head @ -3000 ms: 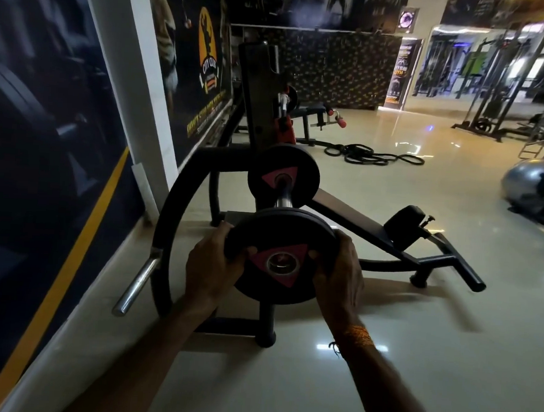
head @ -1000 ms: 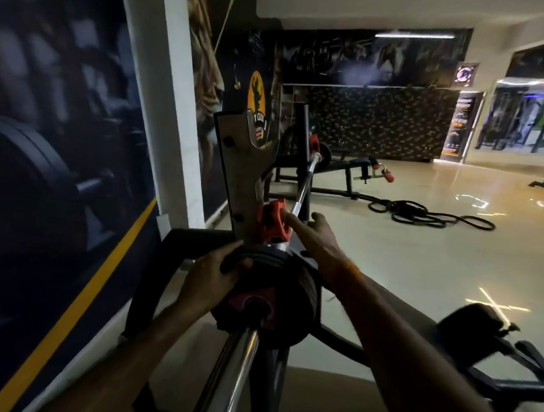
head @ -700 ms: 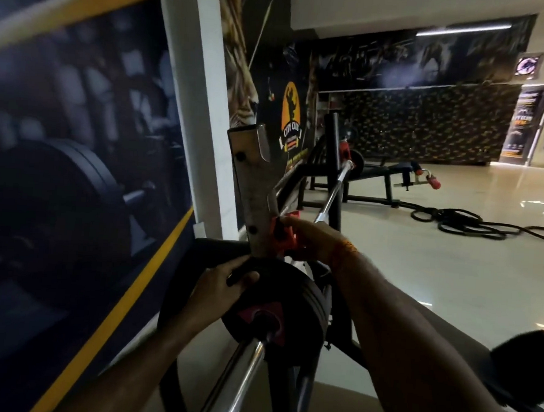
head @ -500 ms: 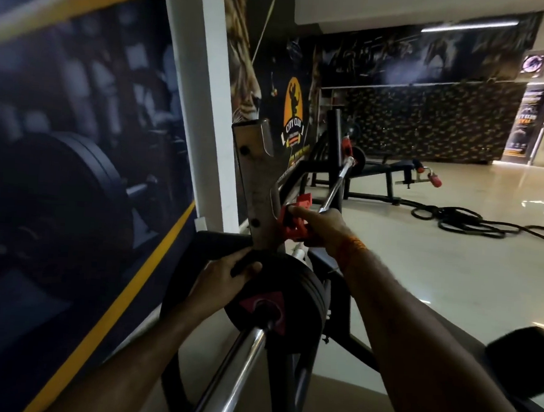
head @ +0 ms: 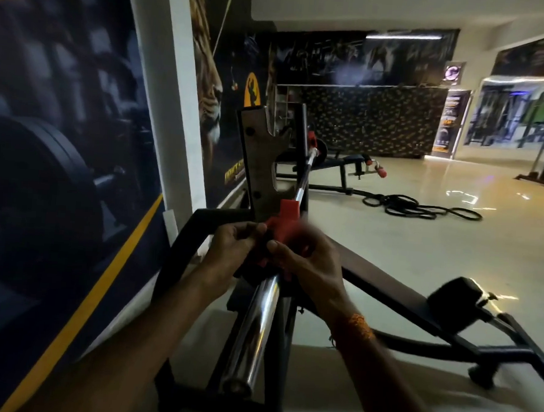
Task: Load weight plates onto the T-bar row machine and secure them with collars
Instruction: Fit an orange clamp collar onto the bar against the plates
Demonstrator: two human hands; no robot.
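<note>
Both hands pinch one red collar (head: pixel 283 227) on the chrome bar (head: pixel 259 316): left hand (head: pixel 234 246) fingertips closed on its left side, right hand (head: pixel 305 263) thumb and fingers wrapped around its right. The blurred collar hides the black plate (head: pixel 247 272) just behind. Black machine frame (head: pixel 182 248) below; ropes (head: pixel 420 210) lie well apart

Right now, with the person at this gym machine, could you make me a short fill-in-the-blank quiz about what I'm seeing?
1. Both the left hand and the right hand are on a collar whose colour is ____.
2. The collar sits around the shiny ____ sleeve of the bar.
3. Coiled on the floor in the background lie black battle ____.
4. The right wrist wears an ____ thread band.

Missing words: red; chrome; ropes; orange
</note>
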